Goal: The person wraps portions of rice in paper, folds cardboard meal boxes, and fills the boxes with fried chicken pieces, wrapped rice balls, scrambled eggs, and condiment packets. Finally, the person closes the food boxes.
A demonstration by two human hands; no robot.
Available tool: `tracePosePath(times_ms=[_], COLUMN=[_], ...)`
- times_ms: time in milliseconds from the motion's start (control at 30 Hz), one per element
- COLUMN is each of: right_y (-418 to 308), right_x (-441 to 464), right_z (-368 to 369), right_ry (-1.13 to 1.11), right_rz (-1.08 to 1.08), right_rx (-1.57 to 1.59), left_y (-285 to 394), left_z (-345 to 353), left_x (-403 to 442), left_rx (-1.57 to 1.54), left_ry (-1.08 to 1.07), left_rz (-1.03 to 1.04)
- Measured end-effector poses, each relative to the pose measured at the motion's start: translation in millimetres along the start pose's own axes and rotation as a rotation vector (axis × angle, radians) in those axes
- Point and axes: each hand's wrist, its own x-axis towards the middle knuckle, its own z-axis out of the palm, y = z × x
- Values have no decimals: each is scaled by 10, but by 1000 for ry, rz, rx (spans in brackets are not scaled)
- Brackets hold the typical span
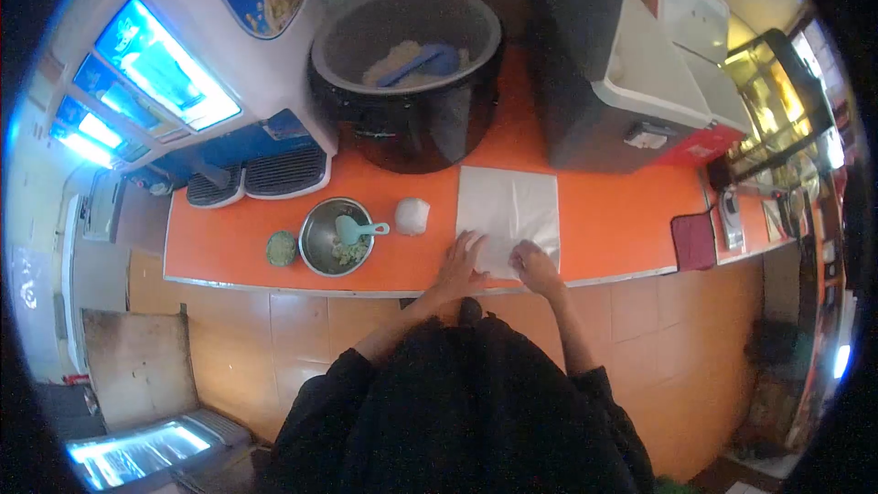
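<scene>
A white, shiny plastic sheet lies flat on the orange counter in front of me. My left hand rests on its near left edge with the fingers stretched out. At the near right part of the sheet, my right hand is closed, its fingertips pinching the plastic. Left of the sheet sits a round white bundle. Beside that stands a metal bowl with chopped pale-green food inside. A light-green scoop leans in the bowl, its handle over the right rim.
Behind the sheet stands a large black cooker with rice and a blue paddle. A drink dispenser is at left, an open grey cooler at right. A small green container and a dark red cloth lie along the counter.
</scene>
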Motion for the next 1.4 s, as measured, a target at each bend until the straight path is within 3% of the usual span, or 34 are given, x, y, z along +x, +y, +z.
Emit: tracePosePath(times_ms=[33,100,133,167,233,267,300,367,400,467,533,567,600,633,667,700,733,800,900,1067,1133,1200,1267,1333,1400], right_y=[-93,-296,-470,-653,-757,-698,-571,-116,109,508,769,893,1141,1321,1297,1242,1114,881,907,1011,640,309,135,-201,-221], right_x=[-49,-140,-138,-102,116,253,362,742,908,1191,1334,1463,1548,1574,1587,1567,1521,1359,1139,575,380,325,234,278,284], right_z=[-130,-422,-629,-874,-1213,-1354,-1343,-1215,-1120,-922,-761,-665,-497,-323,-255,-230,-260,-380,-388,-294,-161,-163,48,53,154], right_ry=[-9,-561,-572,-646,-738,-759,-661,-681,-690,-658,-625,-571,-514,-461,-390,-307,-313,-175,-25,128,639,692,503,244,335], right_rz=[-17,52,43,64,51,13,89,83,75,96,-38,-172,-130,-82,-77,-66,-82,81,198,374,427,363,186,26,65], right_rx=[0,267,266,457,732,817,840,512,508,377,214,56,160,269,67,-132,-130,-103,-102,-157,-713,-662,-183,-296,-354], left_y=[-12,23,43,-32,-300,-332,-351,-220,-48,-176,-98,-329,-578,-577,-580,-652,-765,-974,-1335,-2258,-3004,-3155,-2855,-2413,-1819], left_z=[20,-43,-66,-35,74,81,78,-185,-451,-535,-789,-772,-763,-981,-1226,-1458,-1704,-2170,-2564,-2496,-2387,-2291,-2492,-2757,-3002], left_x=[-25,-72,-108,-184,-392,-511,-622,-669,-648,-1101,-1502,-1868,-2184,-2195,-2135,-2111,-2074,-1862,-1628,-1750,-2099,-2123,-1998,-1784,-1438], left_rx=[2,-21,-57,-55,-107,-109,-188,-362,-460,-112,-98,-89,-72,265,599,578,548,539,449,502,504,516,598,649,662], left_ry=[6,-38,-95,-93,-82,-81,-74,-9,47,107,72,164,260,425,568,654,742,790,679,303,215,135,188,264,321], left_rz=[-35,-66,-86,-96,105,100,17,-89,-106,-84,-493,-583,-674,-612,-534,-676,-811,-915,-811,-746,-729,-715,-803,-800,-764])
